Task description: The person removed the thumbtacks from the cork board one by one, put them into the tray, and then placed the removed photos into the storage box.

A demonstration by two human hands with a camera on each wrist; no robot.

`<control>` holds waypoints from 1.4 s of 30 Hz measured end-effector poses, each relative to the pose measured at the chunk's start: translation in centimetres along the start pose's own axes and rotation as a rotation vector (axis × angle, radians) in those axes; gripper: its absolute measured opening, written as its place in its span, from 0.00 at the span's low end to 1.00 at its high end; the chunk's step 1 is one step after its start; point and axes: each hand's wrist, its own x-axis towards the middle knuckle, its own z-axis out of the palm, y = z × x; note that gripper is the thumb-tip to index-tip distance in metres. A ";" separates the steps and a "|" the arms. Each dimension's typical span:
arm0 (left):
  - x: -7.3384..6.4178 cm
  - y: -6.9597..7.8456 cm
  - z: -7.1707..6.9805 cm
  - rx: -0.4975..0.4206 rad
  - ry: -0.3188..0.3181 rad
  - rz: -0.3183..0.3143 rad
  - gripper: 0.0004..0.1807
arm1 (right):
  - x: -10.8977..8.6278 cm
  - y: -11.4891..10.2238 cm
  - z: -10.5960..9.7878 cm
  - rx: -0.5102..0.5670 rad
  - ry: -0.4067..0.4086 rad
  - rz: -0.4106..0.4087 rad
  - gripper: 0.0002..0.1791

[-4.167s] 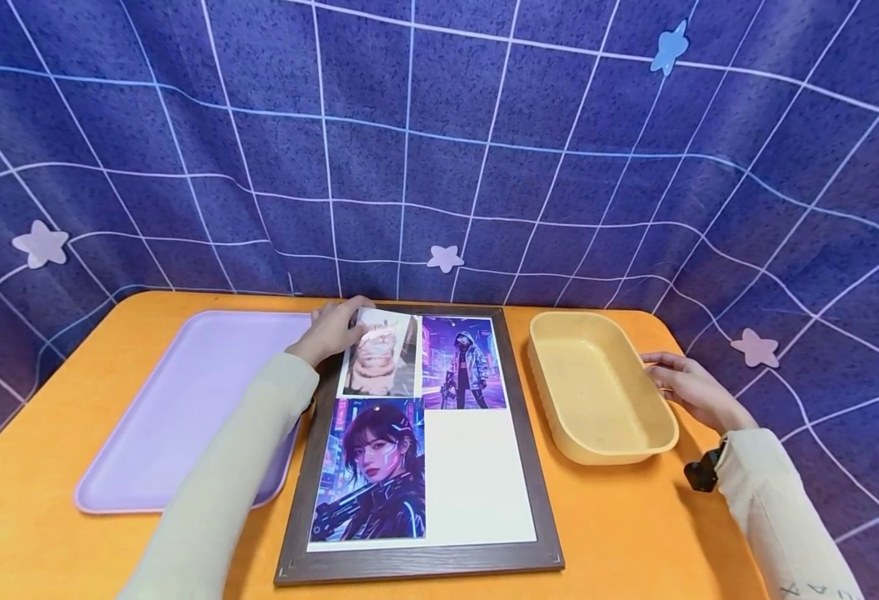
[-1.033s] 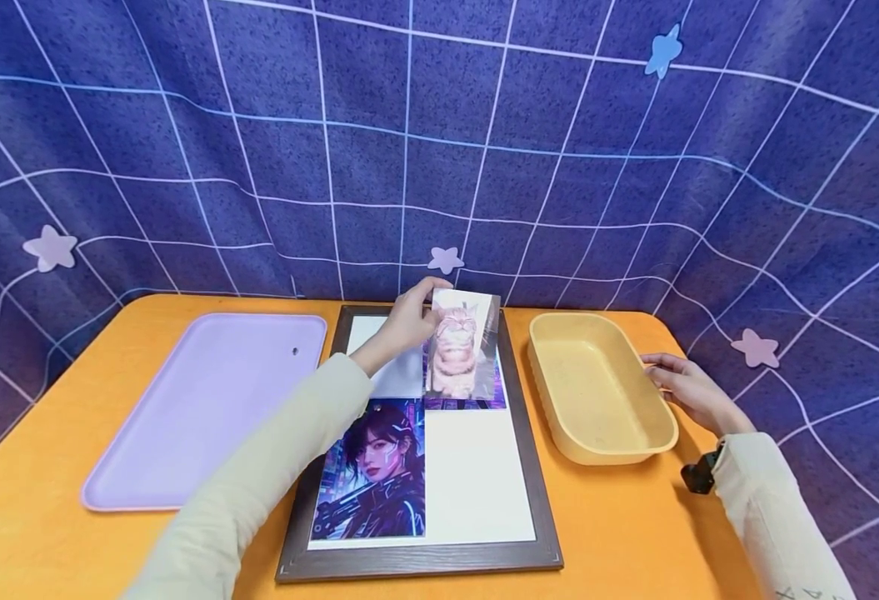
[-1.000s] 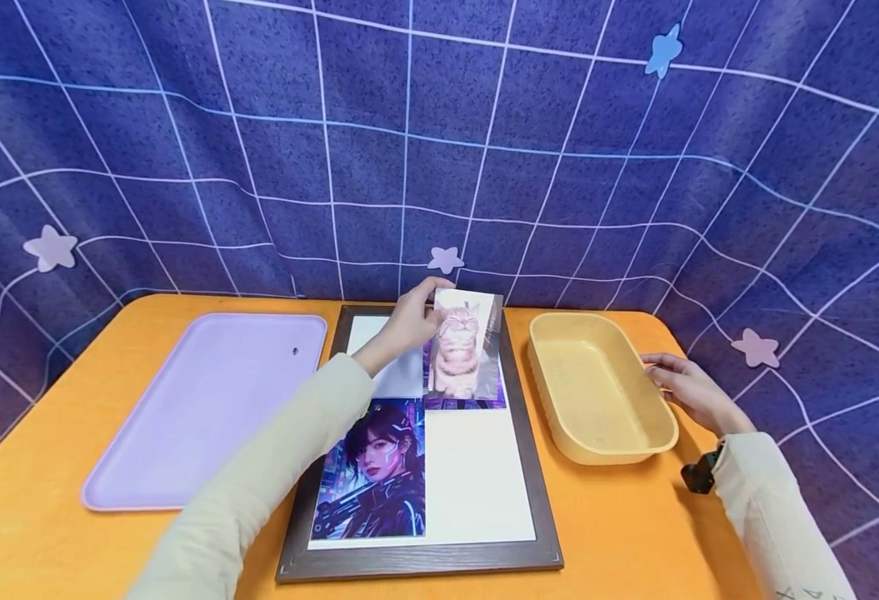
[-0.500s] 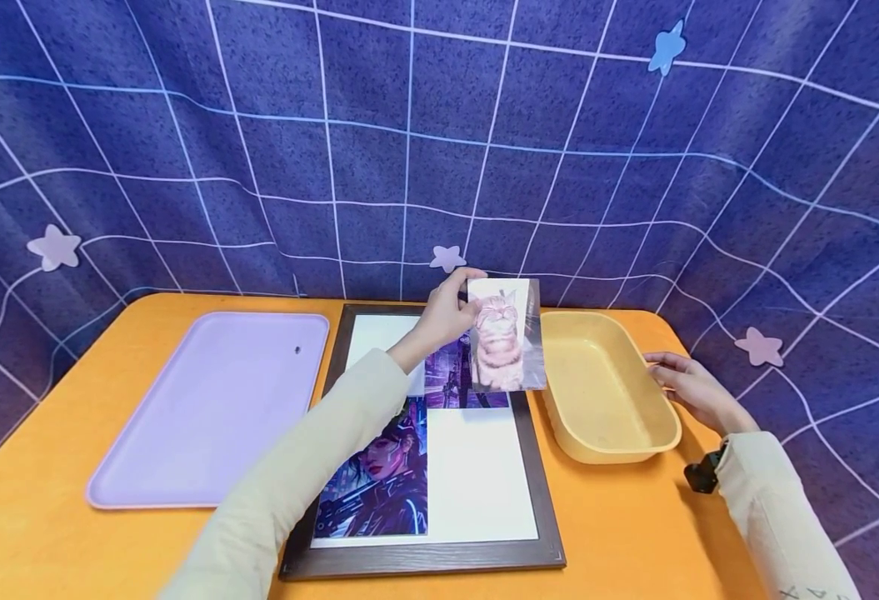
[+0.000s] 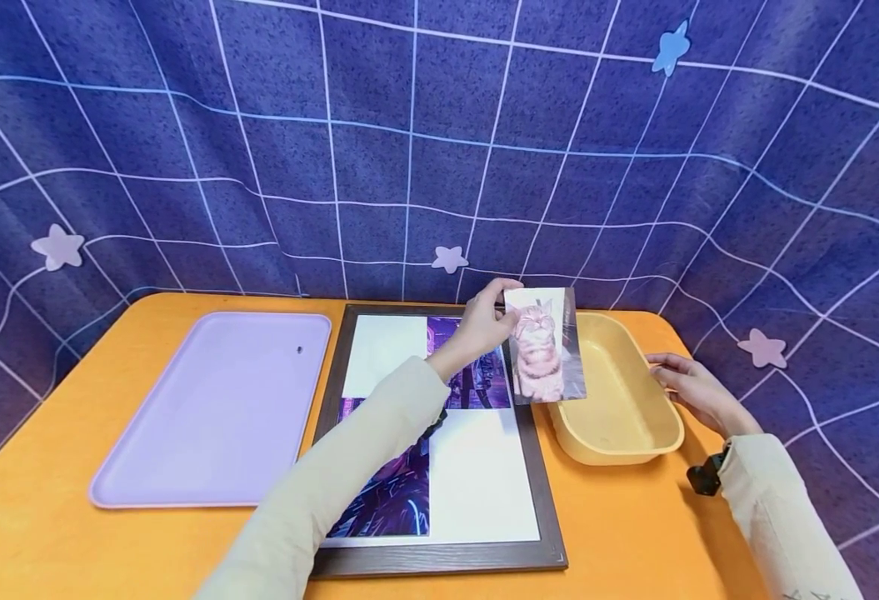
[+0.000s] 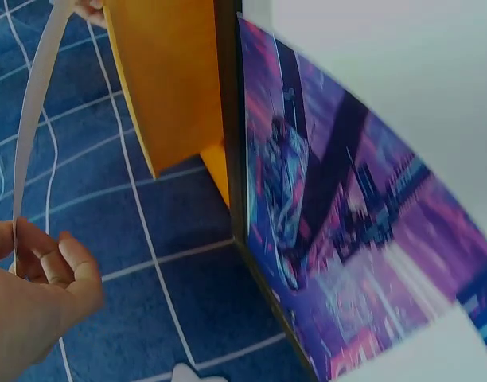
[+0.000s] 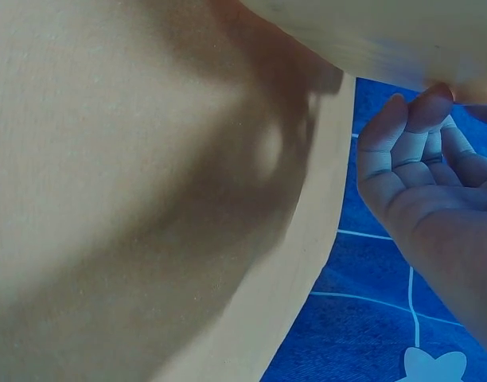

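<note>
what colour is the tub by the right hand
The tub is yellow; the head view shows it best.

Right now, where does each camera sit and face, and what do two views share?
Head: on the head, facing forward-down at the picture frame; left hand, right hand show.
Left wrist: on that wrist, facing left fingers pinching the cat photo.
Right wrist: on that wrist, facing right fingers at the yellow bin.
Shared: the cat photo, head and left wrist.
</note>
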 end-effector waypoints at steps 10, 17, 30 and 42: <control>0.1 -0.2 3.2 -0.051 0.088 0.003 0.23 | 0.2 0.2 0.1 -0.005 0.011 -0.007 0.24; 0.0 -0.6 5.4 0.025 0.151 0.016 0.21 | 0.2 0.3 0.1 -0.001 0.004 -0.010 0.24; -0.6 -0.6 8.2 0.159 0.185 0.007 0.21 | 0.0 0.1 0.2 -0.005 -0.003 -0.020 0.22; -1.0 -0.6 9.1 0.283 0.121 0.014 0.22 | 0.0 0.1 0.3 -0.022 0.005 -0.021 0.24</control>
